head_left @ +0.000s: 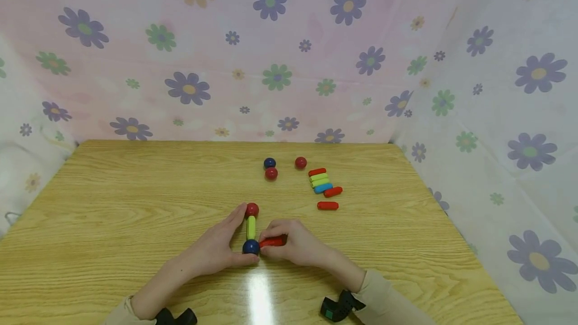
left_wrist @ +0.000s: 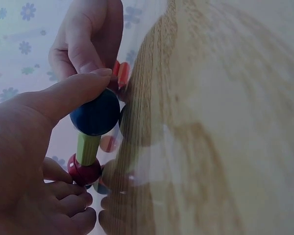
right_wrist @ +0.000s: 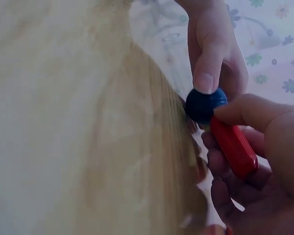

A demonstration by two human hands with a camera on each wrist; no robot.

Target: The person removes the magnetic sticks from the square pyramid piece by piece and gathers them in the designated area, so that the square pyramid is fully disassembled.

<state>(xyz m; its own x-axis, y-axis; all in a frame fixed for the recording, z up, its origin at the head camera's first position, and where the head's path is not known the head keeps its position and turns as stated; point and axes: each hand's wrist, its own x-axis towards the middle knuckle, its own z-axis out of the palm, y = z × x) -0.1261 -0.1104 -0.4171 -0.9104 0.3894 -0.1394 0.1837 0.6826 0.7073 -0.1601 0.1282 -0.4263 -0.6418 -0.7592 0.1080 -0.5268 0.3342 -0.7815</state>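
My left hand (head_left: pixel 212 247) grips a joined piece between thumb and fingers: a blue ball (head_left: pixel 251 247) at the near end, a yellow-green stick (head_left: pixel 251 227) and a red ball (head_left: pixel 252 209) at the far end. The thumb presses the blue ball, while the fingertips lie against the red one. My right hand (head_left: pixel 298 242) pinches a red stick (right_wrist: pixel 233 147) between thumb and fingers. One end of that stick meets the side of the blue ball in the right wrist view, at roughly a right angle to the yellow-green stick.
Farther back on the wooden table (head_left: pixel 135 189) lie a blue ball (head_left: pixel 269 163), a red ball (head_left: pixel 271 173) beside it and another red ball (head_left: pixel 300 163). To their right are yellow-green sticks (head_left: pixel 319 180), a blue stick (head_left: pixel 323 188) and several red sticks (head_left: pixel 328 205).
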